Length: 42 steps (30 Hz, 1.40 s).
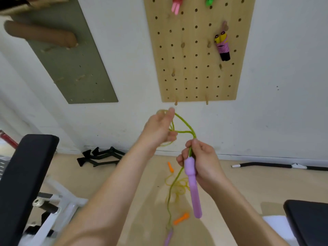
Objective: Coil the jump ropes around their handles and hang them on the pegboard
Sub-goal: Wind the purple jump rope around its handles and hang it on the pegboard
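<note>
The green jump rope (186,123) is in front of me, just below the pegboard (195,77). My left hand (159,129) has its fingers curled around a few loops of it. My right hand (204,160) grips the top of one purple handle (193,189). The other purple handle (168,237) hangs low on the rope.

The left forearm (113,183) and right forearm (236,201) rose from the lower edge of the frame. Both were bare along their full visible length. The left hand (158,130) and right hand (204,160) were bare. The left hand appeared slightly blurred.
</note>
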{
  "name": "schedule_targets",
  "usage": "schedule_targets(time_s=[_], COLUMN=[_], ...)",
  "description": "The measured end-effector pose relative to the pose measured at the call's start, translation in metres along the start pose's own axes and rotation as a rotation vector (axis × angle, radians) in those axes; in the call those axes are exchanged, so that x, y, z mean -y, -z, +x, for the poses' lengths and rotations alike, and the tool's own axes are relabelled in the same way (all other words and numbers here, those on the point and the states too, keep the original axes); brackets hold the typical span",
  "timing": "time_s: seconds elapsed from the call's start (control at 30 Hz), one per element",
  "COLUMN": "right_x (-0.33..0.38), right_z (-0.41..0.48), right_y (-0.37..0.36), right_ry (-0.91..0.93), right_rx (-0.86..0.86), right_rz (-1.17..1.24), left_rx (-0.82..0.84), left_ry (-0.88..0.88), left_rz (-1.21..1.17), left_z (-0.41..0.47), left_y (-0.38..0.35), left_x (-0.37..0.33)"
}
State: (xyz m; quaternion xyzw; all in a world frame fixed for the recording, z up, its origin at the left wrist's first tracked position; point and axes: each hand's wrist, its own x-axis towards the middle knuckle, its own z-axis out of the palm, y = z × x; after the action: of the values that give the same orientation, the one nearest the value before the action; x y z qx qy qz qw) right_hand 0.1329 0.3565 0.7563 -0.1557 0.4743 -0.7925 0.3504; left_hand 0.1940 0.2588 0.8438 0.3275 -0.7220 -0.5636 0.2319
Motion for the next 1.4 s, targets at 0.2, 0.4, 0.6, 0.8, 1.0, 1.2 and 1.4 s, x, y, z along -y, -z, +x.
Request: schedule_targets(time_s=[0.2, 0.4, 0.6, 0.8, 1.0, 1.2, 1.4], right_x=[0.014, 0.010, 0.014, 0.074, 0.094, 0.073, -0.034], right_z=[0.009, 0.012, 0.020, 0.038, 0.059, 0.077, 0.003], right_y=[-0.018, -0.028, -0.040, -0.059, -0.091, -0.071, -0.060], right_ry=[-0.026, -0.185, 0.136, -0.132, -0.227, -0.137, 0.135], right_rx=[0.056, 0.157, 0.159, 0.065, 0.023, 0.014, 0.202], right_rz=[-0.303, -0.334, -1.210, -0.322, 0.400, -0.369, -0.566], left_rx=[0.109, 0.174, 0.032, 0.172, 0.432, 0.096, -0.054], left_ry=[-0.074, -0.013, -0.005, -0.163, -0.049, -0.005, -0.025], left_rz=[-0.052, -0.228, -0.011, 0.397, 0.698, 0.304, -0.231], left_z=[-0.046, -0.044, -0.038, -0.027, -0.031, -0.018, 0.001], left_y=[-0.016, 0.002, 0.020, 0.044, 0.030, 0.067, 0.079], left_x=[0.048, 0.069, 0.087, 0.112, 0.135, 0.118, 0.062])
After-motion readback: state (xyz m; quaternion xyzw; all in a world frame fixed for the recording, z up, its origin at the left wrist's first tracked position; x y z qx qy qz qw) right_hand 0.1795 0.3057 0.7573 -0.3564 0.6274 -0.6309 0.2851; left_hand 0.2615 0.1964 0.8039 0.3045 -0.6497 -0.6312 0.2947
